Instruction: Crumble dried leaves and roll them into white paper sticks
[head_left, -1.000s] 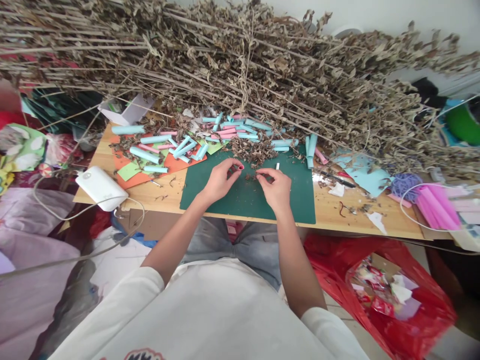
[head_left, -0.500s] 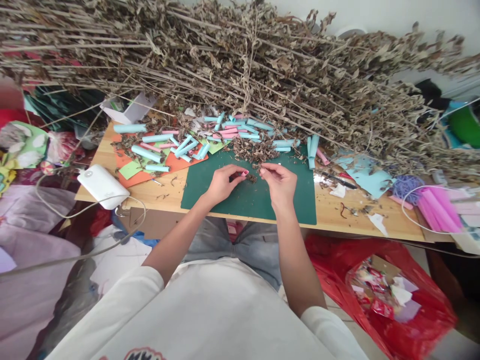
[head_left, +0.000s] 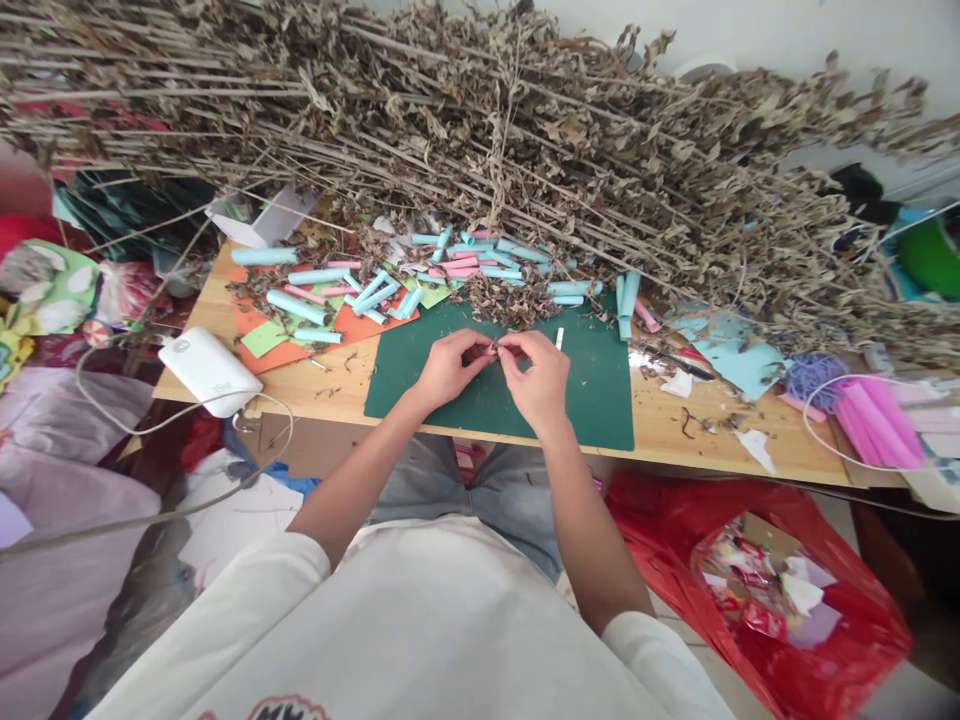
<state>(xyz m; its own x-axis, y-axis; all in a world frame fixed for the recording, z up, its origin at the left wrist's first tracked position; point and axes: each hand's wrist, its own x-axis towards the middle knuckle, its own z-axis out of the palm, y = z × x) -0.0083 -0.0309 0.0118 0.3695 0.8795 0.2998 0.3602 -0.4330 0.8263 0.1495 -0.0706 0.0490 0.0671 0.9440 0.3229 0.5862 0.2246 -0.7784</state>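
My left hand and my right hand meet over a green cutting mat, thumbs and fingertips pinched together. Something tiny, perhaps dark and crumbly, is between the fingertips; the fingers hide what it is. Just beyond them lies a heap of crumbled dried leaves on the mat's far edge. A short white stick rests on the mat beside my right hand.
Blue and pink paper tubes lie across the back of the wooden table under a big pile of dried stalks. A white device with a cable sits left. A red plastic bag holds scraps at lower right.
My right hand has moved left and its fingertips now meet those of my left hand. The white stick on the mat has come into view.
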